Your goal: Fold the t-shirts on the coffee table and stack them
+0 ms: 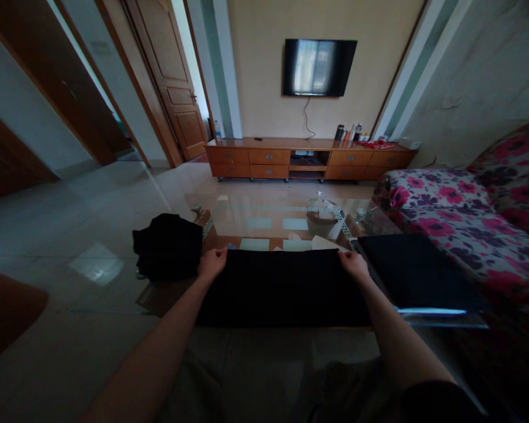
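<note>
Glass bench [273, 220] carries a black cloth [282, 288] spread flat along its near edge, long axis left-right, far hem straight. Crumpled black pile [167, 245] at the bench's left edge; flat folded black piece [417, 273] at the right edge. Left hand [211, 262] and right hand [354, 264] pinch the cloth's far corners, fingers closed on the hem (fingertips mostly hidden). Fabric detail lost in dim light.
</note>
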The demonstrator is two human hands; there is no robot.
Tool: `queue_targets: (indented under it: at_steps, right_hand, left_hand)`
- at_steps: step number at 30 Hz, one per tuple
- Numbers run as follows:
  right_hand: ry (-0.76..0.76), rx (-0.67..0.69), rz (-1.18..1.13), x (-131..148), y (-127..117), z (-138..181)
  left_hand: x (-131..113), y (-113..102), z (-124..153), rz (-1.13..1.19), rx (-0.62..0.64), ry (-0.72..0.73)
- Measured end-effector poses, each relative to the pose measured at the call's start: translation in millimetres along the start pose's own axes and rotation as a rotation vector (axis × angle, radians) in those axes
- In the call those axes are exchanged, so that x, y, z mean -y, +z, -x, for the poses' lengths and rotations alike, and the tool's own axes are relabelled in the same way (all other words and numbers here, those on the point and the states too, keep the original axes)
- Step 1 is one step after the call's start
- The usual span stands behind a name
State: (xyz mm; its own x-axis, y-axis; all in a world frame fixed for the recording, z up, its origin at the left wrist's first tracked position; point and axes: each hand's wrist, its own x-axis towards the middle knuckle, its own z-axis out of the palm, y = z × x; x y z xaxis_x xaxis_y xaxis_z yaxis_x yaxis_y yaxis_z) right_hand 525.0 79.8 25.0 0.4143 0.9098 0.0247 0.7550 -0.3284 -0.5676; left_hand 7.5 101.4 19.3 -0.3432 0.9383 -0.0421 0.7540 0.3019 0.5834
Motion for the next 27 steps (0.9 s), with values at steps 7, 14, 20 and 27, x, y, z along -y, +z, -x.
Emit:
queue_targets:
  at_steps: [7, 14, 20, 27]
  right_hand:
    - [0.067, -0.009, -0.02, -10, 1, -11]
    - [-0.024, -0.116, 0.02, 15, -6, 19]
    - [-0.574, 0.043, 0.259, 49, 15, 64]
    - [-0.52, 0.052, 0.359, 44, 41, 66]
  left_hand:
    - [-1, -2, -3, -0.02, -0.036, -0.065]
    - [-30, 2, 33, -0.122, -0.187, 0.216]
    - [-49, 34, 64, -0.25, 0.054, 0.777]
    - [-43, 42, 63, -0.312, 0.085, 0.743]
